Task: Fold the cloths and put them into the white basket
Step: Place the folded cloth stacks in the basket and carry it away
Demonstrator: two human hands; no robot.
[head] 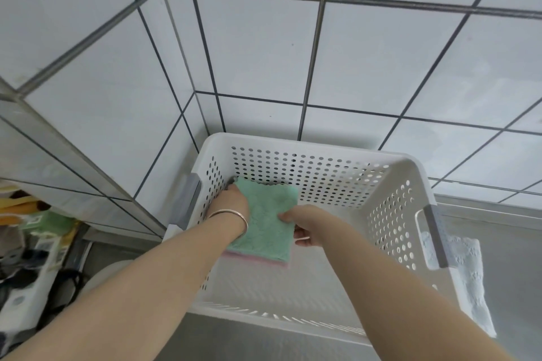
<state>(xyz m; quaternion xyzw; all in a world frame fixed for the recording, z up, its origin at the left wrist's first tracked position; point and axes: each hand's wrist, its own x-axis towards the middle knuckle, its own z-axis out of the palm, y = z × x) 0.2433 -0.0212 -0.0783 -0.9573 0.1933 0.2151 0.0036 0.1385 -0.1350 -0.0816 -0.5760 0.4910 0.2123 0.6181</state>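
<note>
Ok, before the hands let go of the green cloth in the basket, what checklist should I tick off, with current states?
1. Green cloth folded flat: ok.
2. Cloth inside the white basket: ok.
3. Stacked over the pink cloth beneath: ok, edges roughly aligned.
4. Left hand and right hand both gripping the cloth: ok.
5. Cloth resting on the basket floor: cannot tell.
6. More cloths left to fold: cannot tell.

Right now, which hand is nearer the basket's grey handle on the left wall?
Left. The left hand holds the green cloth beside the grey handle; the right hand grips the cloth's opposite edge, nearer mid-basket.
</note>
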